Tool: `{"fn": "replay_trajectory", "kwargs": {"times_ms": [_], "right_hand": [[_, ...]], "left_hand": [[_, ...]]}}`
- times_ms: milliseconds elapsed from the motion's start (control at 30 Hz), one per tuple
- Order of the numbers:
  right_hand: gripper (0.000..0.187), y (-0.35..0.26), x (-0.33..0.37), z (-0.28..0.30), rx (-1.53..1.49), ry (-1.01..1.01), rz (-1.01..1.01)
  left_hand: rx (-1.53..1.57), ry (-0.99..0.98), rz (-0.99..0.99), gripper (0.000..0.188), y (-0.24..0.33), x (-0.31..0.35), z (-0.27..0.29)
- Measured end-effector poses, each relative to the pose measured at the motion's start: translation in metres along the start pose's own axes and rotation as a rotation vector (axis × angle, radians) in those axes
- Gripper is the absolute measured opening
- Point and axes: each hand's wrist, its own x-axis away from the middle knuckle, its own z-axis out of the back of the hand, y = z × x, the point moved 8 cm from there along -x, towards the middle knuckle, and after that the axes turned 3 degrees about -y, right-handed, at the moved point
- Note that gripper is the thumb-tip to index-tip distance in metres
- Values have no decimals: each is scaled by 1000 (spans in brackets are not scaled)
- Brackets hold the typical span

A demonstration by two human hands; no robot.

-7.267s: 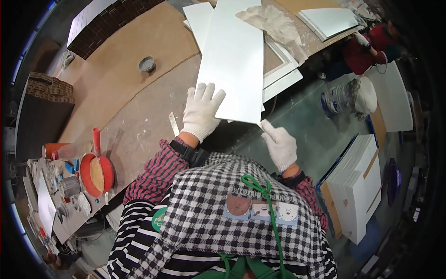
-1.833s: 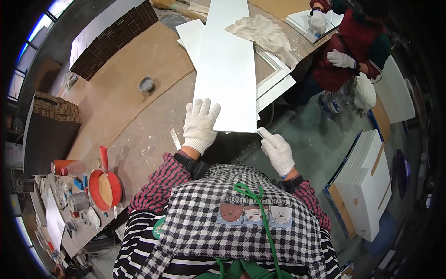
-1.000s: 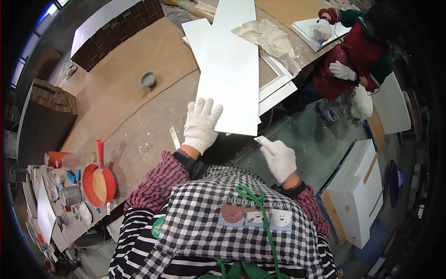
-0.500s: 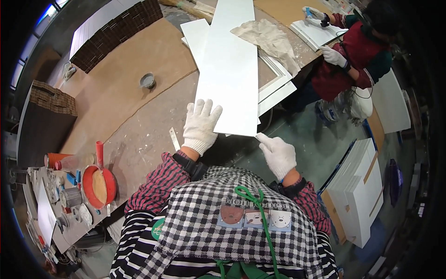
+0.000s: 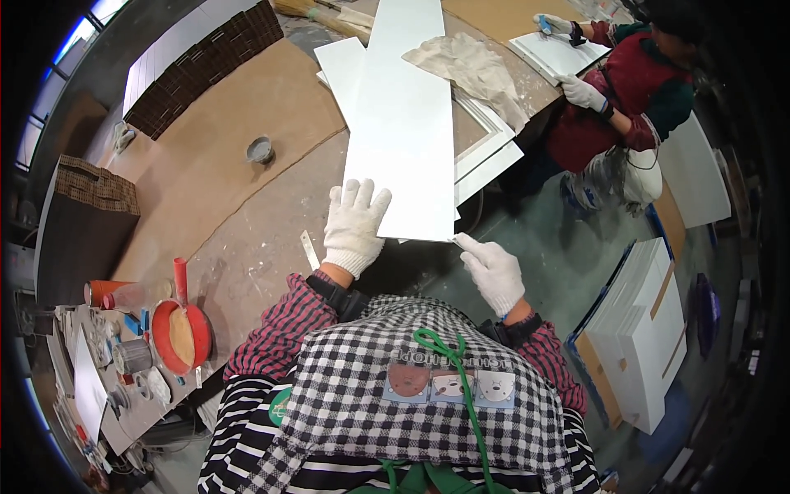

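A long white board (image 5: 403, 148) lies lengthwise in front of me, its near end reaching past the table's edge. My left hand (image 5: 355, 224), in a white knit glove, rests spread against its near left edge, the fingers stretched out on it. At the near right corner is my right hand (image 5: 495, 276), gloved too, with index finger and thumb drawn together and the other fingers curled. Whatever it pinches at the corner is too small to make out. A crumpled beige cloth (image 5: 469, 70) covers part of the board's right side. More white panels (image 5: 490, 169) lie underneath.
A red pan (image 5: 181, 336) with tan paste, a metal can (image 5: 132, 356) and small tools stand at the left. A grey cup (image 5: 260, 150) sits on brown sheeting. Stacked white panels (image 5: 646, 346) stand right. A co-worker (image 5: 613, 107) handles another panel (image 5: 559, 56) at the far right.
The view has shifted slightly. My hands keep nearly the same places at the board's near end. The co-worker's nearer hand has moved a little to the left.
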Motion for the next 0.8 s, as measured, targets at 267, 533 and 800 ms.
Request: {"fn": "replay_trajectory", "kwargs": {"times_ms": [267, 533, 800], "right_hand": [[32, -12, 12, 6, 267, 5, 72], [32, -23, 4, 13, 292, 117, 175], [32, -29, 11, 9, 417, 25, 191]], "left_hand": [[-9, -3, 2, 62, 0, -1, 3], [-19, 21, -18, 63, 2, -1, 4], [-10, 11, -7, 63, 1, -1, 3]]}}
